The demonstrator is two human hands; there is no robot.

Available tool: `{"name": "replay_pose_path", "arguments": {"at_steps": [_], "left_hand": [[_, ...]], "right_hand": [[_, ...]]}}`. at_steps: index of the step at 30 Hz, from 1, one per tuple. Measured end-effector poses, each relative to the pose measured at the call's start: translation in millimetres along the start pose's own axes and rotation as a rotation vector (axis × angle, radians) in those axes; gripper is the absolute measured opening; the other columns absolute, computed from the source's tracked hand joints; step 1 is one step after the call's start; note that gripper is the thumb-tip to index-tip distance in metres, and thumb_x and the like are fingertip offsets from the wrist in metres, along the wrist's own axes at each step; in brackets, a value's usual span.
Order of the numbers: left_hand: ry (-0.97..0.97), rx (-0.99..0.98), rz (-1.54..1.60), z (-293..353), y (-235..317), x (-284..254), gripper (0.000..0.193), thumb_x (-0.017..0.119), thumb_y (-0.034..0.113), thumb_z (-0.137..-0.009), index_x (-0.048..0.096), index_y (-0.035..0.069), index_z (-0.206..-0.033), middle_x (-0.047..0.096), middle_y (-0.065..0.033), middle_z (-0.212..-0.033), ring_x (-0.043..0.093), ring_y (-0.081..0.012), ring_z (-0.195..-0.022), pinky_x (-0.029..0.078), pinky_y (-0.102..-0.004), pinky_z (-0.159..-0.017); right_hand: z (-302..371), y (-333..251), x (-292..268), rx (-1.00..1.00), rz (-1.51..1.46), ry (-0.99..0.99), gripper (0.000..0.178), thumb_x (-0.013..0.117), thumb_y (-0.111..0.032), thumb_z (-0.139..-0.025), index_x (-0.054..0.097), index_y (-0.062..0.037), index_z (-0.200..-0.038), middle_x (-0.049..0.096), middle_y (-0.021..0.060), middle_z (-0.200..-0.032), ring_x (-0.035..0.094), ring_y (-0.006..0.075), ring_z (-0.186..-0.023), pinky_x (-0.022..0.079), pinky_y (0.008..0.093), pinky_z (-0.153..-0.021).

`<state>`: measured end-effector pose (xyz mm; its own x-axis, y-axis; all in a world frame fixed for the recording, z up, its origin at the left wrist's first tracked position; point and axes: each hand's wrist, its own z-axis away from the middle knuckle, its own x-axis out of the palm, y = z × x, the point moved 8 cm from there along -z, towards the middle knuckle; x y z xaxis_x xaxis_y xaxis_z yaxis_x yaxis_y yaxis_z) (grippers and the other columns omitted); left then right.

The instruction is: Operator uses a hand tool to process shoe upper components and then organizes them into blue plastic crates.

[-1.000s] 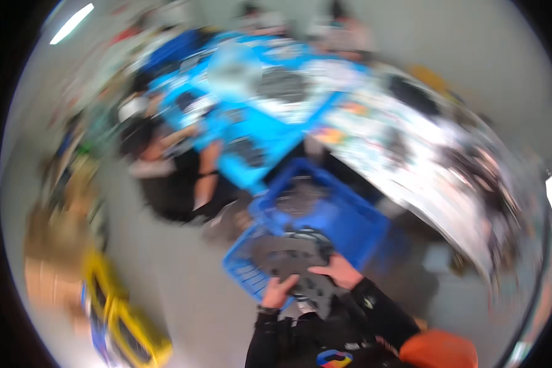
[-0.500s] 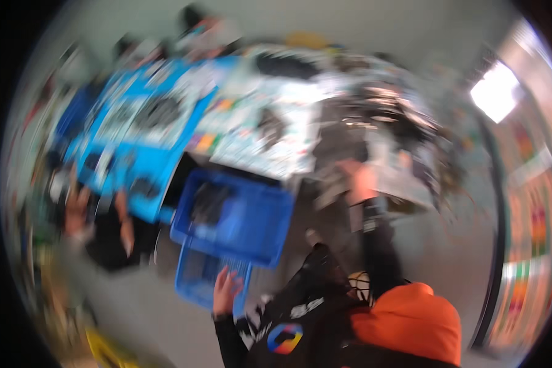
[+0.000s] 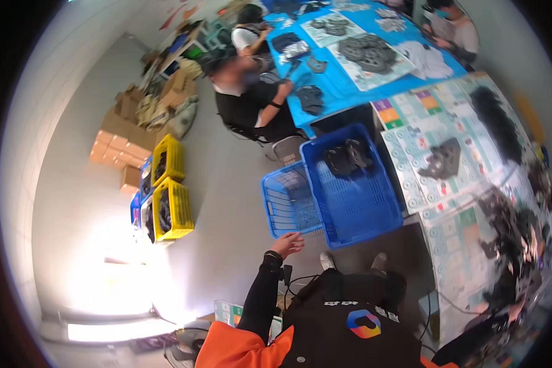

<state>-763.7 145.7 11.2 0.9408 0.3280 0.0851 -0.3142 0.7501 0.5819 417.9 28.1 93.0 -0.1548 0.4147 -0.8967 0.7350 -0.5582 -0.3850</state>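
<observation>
My left hand (image 3: pixel 288 244) hangs with its fingers loosely apart and nothing in them, close to the near edge of a light blue slatted basket (image 3: pixel 272 205). Beside that basket, partly over it, is a larger dark blue crate (image 3: pixel 363 234) with a few black moulded parts (image 3: pixel 348 158) at its far end. My right forearm (image 3: pixel 466 348) reaches to the lower right, toward a heap of black parts (image 3: pixel 509 245) on the paper-covered table (image 3: pixel 460 270). The right hand cannot be made out there.
A blue-covered table (image 3: pixel 331 80) at the back holds black parts on paper. A seated person in black (image 3: pixel 245 98) works at its left side, with others farther off. Yellow crates (image 3: pixel 176 211) and stacked cardboard boxes (image 3: pixel 119 138) stand on the left. A loose cable (image 3: pixel 297 282) hangs near my body.
The view has swung left, so the tables now lie to the right and the yellow crates show. My right hand, seen earlier over the parts table, is no longer distinct. The left stays empty.
</observation>
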Motion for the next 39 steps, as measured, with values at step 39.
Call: {"name": "replay_pose_path", "arguments": {"at_steps": [39], "left_hand": [[0.016, -0.053, -0.271, -15.8, 11.7, 70.8, 0.045, 0.051, 0.028, -0.102, 0.048, 0.008, -0.143, 0.057, -0.0162, -0.136, 0.062, -0.0301, -0.111, 0.053, -0.0392, -0.084]], "right_hand": [[-45.8, -6.4, 19.0, 0.665, -0.748, 0.336, 0.062, 0.084, -0.023, -0.075, 0.064, -0.0163, -0.133, 0.071, 0.0052, -0.119, 0.069, 0.0173, -0.104, 0.055, 0.0296, -0.090]]}}
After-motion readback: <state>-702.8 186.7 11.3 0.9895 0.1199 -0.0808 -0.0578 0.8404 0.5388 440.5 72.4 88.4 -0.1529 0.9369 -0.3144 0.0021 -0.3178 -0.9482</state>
